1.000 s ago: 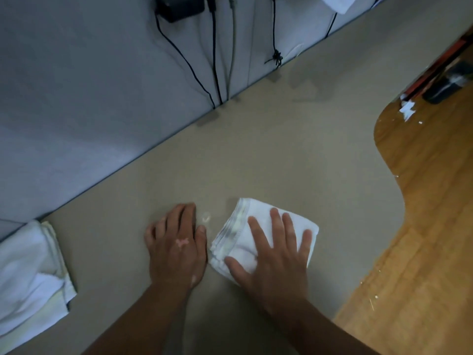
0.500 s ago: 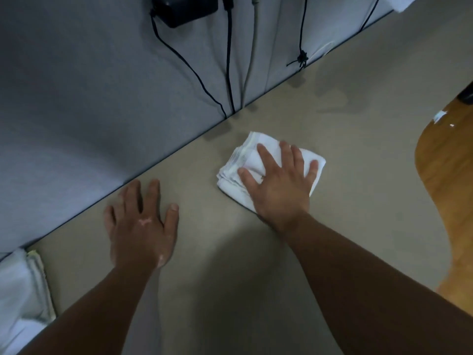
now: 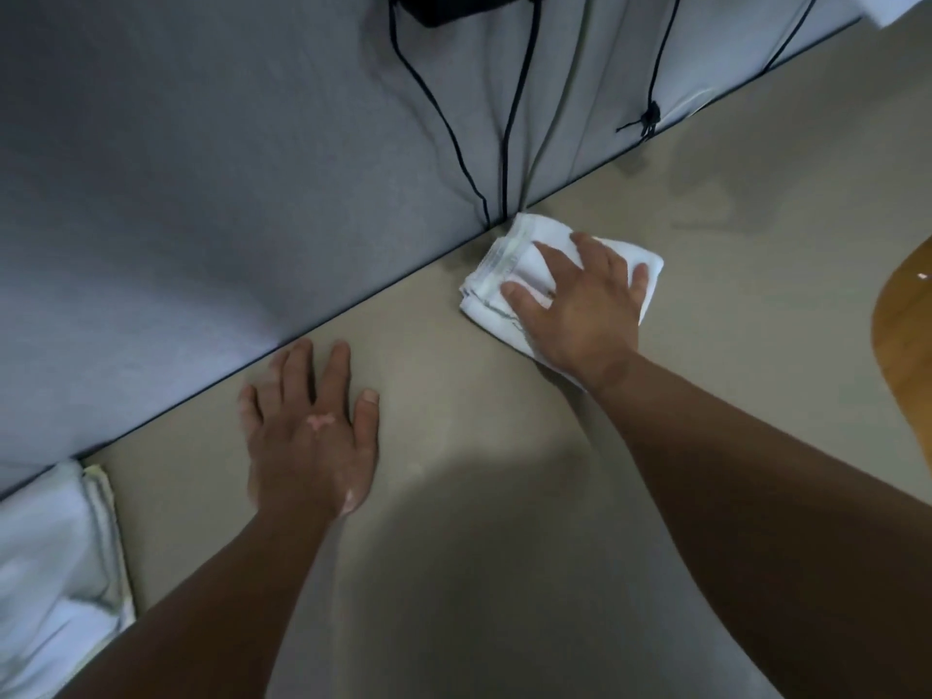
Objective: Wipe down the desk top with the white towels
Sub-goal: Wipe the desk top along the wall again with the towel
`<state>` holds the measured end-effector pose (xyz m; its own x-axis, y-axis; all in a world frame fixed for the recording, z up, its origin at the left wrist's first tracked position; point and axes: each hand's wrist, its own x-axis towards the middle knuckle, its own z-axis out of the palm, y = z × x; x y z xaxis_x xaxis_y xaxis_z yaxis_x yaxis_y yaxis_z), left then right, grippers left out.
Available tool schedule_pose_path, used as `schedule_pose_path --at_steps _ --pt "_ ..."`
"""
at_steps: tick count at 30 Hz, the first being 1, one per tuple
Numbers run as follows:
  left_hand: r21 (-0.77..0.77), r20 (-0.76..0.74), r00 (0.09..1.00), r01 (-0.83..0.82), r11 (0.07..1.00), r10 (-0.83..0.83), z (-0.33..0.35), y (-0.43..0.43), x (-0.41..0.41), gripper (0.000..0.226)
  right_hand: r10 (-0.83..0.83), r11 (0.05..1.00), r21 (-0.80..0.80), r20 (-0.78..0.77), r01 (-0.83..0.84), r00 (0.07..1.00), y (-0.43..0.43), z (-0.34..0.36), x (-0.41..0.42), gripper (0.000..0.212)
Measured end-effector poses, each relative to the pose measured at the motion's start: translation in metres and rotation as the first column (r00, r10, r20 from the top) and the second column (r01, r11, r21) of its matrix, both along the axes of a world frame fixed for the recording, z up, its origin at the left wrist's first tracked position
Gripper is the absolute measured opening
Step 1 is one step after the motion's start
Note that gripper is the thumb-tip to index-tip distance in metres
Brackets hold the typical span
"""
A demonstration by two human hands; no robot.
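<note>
A folded white towel (image 3: 504,267) lies on the beige desk top (image 3: 731,244), its far corner up against the grey partition. My right hand (image 3: 580,310) presses flat on it with the fingers spread and covers its near half. My left hand (image 3: 310,431) rests flat on the bare desk to the left, fingers straight, fingertips close to the partition's lower edge. A second stack of white towels (image 3: 55,562) sits at the left edge of the desk, cut off by the frame.
The grey partition (image 3: 201,194) runs diagonally along the desk's far side. Several black and grey cables (image 3: 509,143) hang down it and drop behind the desk right by the towel. A wooden floor (image 3: 908,345) shows past the desk's curved right edge.
My right hand has pushed the towel away from me, up to the partition. My left hand has slid left and farther out along the desk.
</note>
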<state>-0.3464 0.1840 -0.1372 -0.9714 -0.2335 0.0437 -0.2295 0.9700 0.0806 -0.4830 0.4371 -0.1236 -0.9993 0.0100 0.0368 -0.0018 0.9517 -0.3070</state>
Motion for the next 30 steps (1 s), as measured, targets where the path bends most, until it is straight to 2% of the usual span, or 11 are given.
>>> schedule_pose_path --at_steps 4,7,9,12,16,19,25,30 --pt "0.021 0.02 1.0 -0.004 1.0 0.004 0.0 -0.002 -0.001 0.06 0.116 0.993 0.007 -0.02 -0.115 0.993 -0.022 0.004 0.076 0.068" --pt "0.028 -0.038 0.999 0.017 0.999 -0.016 0.002 -0.004 0.0 0.055 0.18 0.983 -0.019 -0.01 -0.18 0.984 -0.035 0.007 0.141 0.072" --pt "0.085 -0.076 0.997 0.001 0.996 0.005 0.005 -0.005 -0.001 0.054 0.217 0.976 -0.004 0.014 -0.217 0.976 -0.045 0.006 0.177 0.075" --pt "0.109 -0.091 0.996 0.016 0.994 -0.006 0.008 -0.005 -0.001 0.054 0.217 0.975 0.032 0.033 -0.218 0.976 -0.056 0.003 0.196 0.076" --pt "0.07 -0.037 0.999 0.01 0.997 -0.008 0.007 -0.006 -0.002 0.055 0.164 0.985 0.047 0.009 -0.164 0.986 -0.061 0.004 0.17 0.073" --pt "-0.04 0.053 0.998 0.033 0.999 -0.031 0.007 -0.005 -0.002 0.06 0.152 0.988 0.039 -0.013 -0.151 0.988 -0.064 0.001 0.144 0.068" --pt "0.015 -0.045 0.999 -0.005 1.0 0.006 0.008 0.0 -0.003 0.06 0.237 0.971 0.006 -0.023 -0.237 0.971 -0.069 -0.003 0.069 0.06" --pt "-0.001 -0.01 1.0 -0.027 1.0 0.027 0.011 0.004 -0.005 0.063 0.237 0.97 -0.037 -0.047 -0.238 0.97 -0.076 -0.003 0.014 0.054"
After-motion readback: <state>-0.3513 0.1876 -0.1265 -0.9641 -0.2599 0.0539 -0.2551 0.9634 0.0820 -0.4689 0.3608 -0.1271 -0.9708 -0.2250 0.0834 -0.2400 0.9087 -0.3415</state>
